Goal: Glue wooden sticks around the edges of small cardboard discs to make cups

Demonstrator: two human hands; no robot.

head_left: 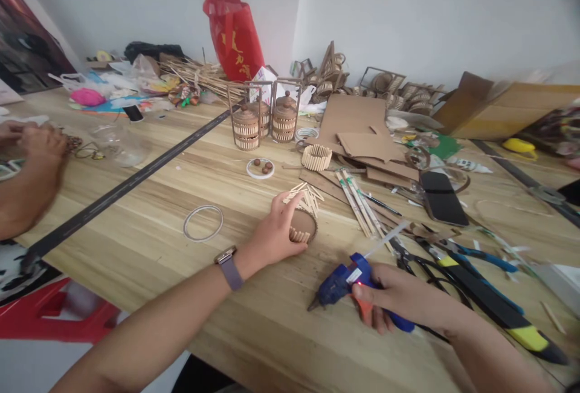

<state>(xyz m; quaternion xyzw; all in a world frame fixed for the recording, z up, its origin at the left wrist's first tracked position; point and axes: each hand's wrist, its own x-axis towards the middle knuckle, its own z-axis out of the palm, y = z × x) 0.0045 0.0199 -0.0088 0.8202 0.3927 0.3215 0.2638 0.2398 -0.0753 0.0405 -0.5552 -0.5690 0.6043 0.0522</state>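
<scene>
My left hand (272,231), with a watch on its wrist, grips the left side of a round cardboard base (302,222) on the table. Short wooden sticks (299,236) stand in a row along its near edge. Just behind lie several loose sticks (312,196), partly hidden by my fingers. In my right hand (385,296) is a blue hot glue gun (338,284), its nozzle pointing down and left, apart from the base. A clear glue stick (387,239) juts from its back, and a red light glows by my thumb.
Behind stand a ring of sticks (316,157), a white ring with brown balls (260,168) and small lanterns (284,118). A white ring (203,224) lies left. Right are pliers (480,255), a cutter (493,302) and a phone (443,198). Another person's hands (43,142) are far left.
</scene>
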